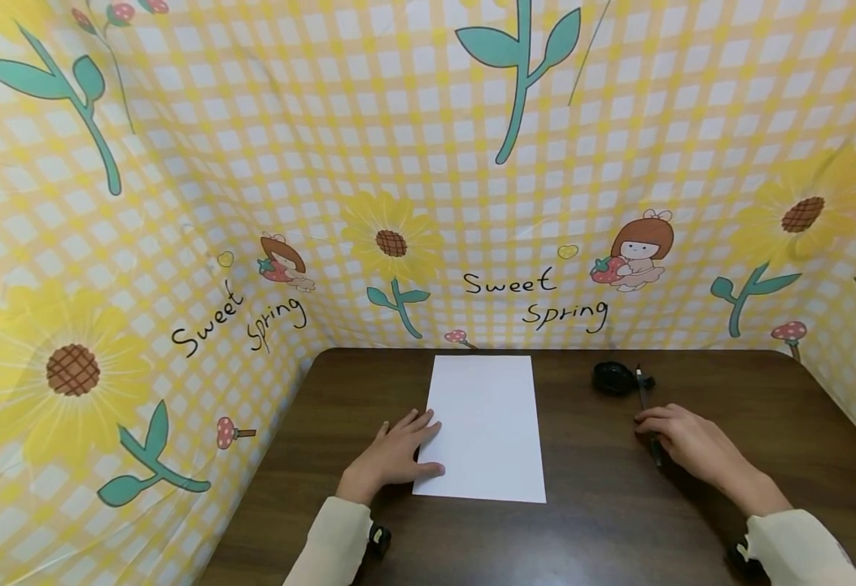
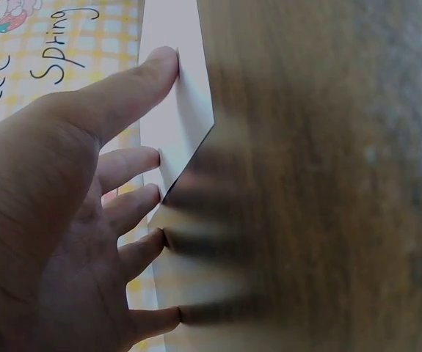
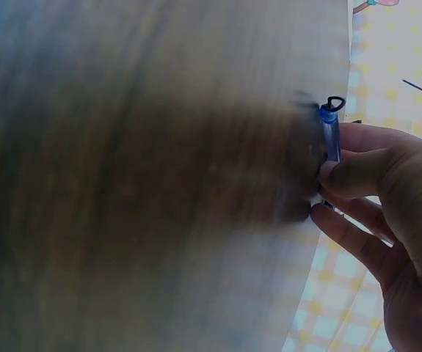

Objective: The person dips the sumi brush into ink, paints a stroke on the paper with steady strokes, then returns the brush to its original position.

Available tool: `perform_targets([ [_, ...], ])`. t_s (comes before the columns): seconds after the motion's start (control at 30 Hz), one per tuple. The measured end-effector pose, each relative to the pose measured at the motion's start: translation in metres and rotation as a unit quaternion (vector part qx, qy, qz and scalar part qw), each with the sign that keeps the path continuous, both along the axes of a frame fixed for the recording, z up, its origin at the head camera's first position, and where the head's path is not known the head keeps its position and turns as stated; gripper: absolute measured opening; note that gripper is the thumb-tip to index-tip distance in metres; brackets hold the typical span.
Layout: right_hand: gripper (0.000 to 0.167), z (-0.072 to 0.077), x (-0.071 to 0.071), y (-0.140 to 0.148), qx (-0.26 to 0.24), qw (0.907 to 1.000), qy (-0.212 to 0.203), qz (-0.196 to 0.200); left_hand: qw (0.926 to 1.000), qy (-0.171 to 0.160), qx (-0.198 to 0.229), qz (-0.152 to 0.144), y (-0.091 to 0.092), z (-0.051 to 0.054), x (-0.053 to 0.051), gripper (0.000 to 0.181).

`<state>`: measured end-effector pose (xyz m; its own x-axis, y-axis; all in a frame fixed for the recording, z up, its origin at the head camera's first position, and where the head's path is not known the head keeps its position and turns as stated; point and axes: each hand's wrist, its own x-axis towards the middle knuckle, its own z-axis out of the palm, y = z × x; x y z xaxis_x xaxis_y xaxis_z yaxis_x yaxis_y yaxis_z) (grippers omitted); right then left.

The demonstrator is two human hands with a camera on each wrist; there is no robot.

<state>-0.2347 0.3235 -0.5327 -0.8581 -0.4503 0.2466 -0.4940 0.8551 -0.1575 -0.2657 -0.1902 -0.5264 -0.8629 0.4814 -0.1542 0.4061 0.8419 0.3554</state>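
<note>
A plain white sheet of paper (image 1: 482,427) lies flat on the brown table. My left hand (image 1: 396,449) rests at its left edge, fingers spread, with the thumb on the paper's lower left part. The left wrist view shows the thumb (image 2: 133,84) over the sheet (image 2: 170,95) and other fingertips near its edge. To the right, my right hand (image 1: 684,439) pinches a slim pen (image 1: 644,399) between thumb and fingers, low over the table. The right wrist view shows the pen's blue see-through barrel (image 3: 331,136) and a black loop at one end; the fingers hide the rest.
A small rounded black object (image 1: 613,378) lies behind the right hand, beside the pen's far end; its kind is unclear. The brown wooden table (image 1: 582,537) has rounded far corners. Yellow checked cloth (image 1: 428,146) with printed flowers hangs behind and at both sides.
</note>
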Motion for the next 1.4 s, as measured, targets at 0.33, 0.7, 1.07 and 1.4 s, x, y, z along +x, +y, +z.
perform_targets([
  [0.33, 0.027, 0.000, 0.000, 0.002, -0.002, 0.9999, 0.010, 0.009, 1.0000, -0.003, -0.004, 0.007, 0.002, -0.004, 0.001, 0.095],
  [0.7, 0.030, -0.004, 0.000, 0.003, -0.031, 0.9968, 0.068, 0.029, 1.0000, -0.008, -0.001, 0.005, 0.003, -0.001, 0.002, 0.095],
  [1.07, 0.041, -0.002, -0.005, 0.002, -0.065, 0.9787, 0.186, 0.057, 1.0000, -0.009, 0.001, 0.003, 0.004, -0.001, 0.001, 0.100],
  [1.4, 0.057, 0.011, -0.006, -0.004, -0.082, 0.9569, 0.270, 0.068, 0.9999, -0.009, 0.003, 0.005, 0.004, -0.002, 0.002, 0.100],
])
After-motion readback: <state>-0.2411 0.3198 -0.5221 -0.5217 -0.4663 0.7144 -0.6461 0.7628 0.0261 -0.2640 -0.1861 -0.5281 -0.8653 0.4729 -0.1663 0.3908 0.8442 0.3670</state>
